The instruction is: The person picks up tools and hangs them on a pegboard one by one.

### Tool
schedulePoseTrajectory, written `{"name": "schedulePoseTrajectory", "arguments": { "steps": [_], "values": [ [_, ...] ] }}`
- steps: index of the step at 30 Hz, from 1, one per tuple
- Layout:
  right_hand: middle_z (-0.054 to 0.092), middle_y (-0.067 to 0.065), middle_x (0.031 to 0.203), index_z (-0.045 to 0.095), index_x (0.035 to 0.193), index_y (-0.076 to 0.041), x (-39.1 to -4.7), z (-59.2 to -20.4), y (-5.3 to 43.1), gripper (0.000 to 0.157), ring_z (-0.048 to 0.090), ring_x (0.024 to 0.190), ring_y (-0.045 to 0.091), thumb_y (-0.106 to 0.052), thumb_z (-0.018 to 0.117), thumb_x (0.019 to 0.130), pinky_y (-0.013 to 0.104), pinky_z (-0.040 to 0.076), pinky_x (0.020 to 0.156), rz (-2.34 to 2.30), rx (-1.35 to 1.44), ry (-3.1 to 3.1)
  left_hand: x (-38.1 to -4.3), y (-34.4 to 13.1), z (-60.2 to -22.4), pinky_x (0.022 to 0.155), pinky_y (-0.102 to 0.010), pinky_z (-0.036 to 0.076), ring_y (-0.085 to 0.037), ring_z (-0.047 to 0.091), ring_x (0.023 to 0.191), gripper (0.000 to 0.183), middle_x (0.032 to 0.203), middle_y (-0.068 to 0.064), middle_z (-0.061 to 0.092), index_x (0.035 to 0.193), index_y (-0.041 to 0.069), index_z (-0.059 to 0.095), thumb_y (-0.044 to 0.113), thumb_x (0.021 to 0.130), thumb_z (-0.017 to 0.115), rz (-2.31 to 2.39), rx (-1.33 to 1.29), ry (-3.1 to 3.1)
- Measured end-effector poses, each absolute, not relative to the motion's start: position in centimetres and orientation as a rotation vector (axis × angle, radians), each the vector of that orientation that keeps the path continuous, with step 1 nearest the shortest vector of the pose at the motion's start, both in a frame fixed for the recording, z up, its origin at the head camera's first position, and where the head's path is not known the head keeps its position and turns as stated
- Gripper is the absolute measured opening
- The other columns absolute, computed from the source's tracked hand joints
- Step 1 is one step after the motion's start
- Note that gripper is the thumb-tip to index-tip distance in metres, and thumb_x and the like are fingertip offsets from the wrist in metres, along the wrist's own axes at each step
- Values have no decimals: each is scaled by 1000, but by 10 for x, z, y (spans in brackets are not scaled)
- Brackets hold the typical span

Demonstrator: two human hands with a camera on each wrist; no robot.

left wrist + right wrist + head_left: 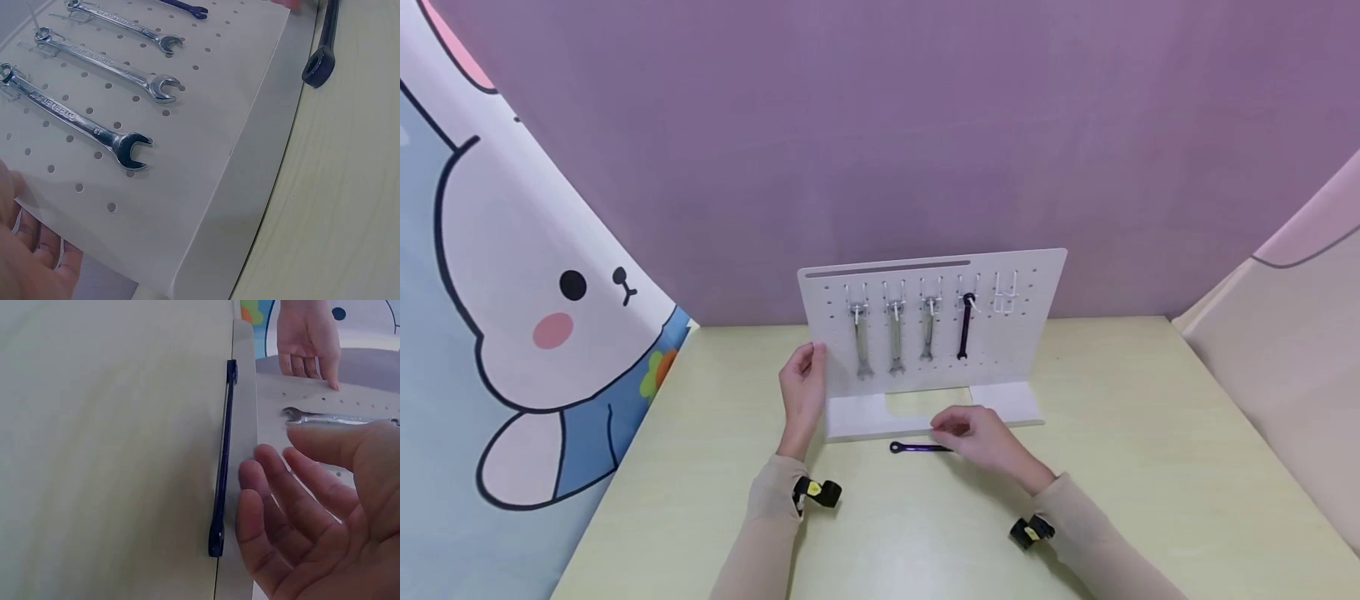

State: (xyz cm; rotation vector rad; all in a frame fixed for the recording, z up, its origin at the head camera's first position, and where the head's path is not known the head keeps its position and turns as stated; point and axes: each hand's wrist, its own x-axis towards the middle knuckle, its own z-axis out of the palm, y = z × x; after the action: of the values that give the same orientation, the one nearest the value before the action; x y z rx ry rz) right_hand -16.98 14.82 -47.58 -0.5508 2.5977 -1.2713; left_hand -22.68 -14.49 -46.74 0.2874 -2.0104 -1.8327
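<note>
A white pegboard [1007,350] stands on the table. My left hand [803,390] pinches its left edge, thumb on the front face and fingers behind. Three silver combination wrenches [100,62] hang from its wire hooks, open ends down. To their right hangs a dark combination wrench [966,327]. Another dark purple wrench [223,456] lies on the table along the front edge of the board's base. Over that wrench's right end, beside the base, is my right hand [981,437]. Its fingers are loosely bent and hold nothing.
A further wire hook [1005,292] sits at the board's right end. The white base [857,419] has a cutout in its middle. Pale wood-look tabletop [1120,467] surrounds it, with a purple backdrop [880,150] behind and a rabbit-print cloth [505,333] at the left.
</note>
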Motion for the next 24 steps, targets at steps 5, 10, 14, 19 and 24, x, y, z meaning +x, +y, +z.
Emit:
{"name": "schedulePoseTrajectory", "arguments": {
  "steps": [5,10,14,19,24],
  "values": [
    [79,0,103,78,113,-7,-167,-480,148,16,70,94,11,-13,76,98,22,58,85,-1218,-626,2584,-226,-145,-467,88,-12,51,-26,68,114,33,127,-25,74,127,-4,71,22,110,61,-1844,282,-2013],
    [77,-3,96,79,111,-8,-163,-482,147,16,66,84,6,-9,77,95,22,57,77,-1203,-636,2579,-227,-145,-467,90,-14,51,-30,69,118,34,128,-25,74,127,-3,71,25,110,62,-1849,271,-2005],
    [76,-4,91,80,109,-10,-162,-483,145,15,61,77,6,-7,78,94,22,53,70,-1176,-638,2585,-227,-146,-468,89,-12,50,-31,69,117,34,127,-25,74,126,-3,72,25,110,62,-1840,273,-2006],
    [76,-6,92,80,107,-12,-160,-484,141,16,62,79,5,-6,80,93,22,54,73,-1109,-643,2611,-228,-146,-469,88,-12,50,-30,69,116,34,126,-25,75,125,-3,72,26,110,62,-1830,276,-2014],
    [75,-5,91,80,105,-10,-160,-484,139,14,63,82,6,-7,81,92,22,55,75,-1019,-651,2650,-227,-146,-468,88,-13,51,-29,69,116,32,127,-23,75,126,-2,72,24,110,62,-1840,272,-2020]
  ]
}}
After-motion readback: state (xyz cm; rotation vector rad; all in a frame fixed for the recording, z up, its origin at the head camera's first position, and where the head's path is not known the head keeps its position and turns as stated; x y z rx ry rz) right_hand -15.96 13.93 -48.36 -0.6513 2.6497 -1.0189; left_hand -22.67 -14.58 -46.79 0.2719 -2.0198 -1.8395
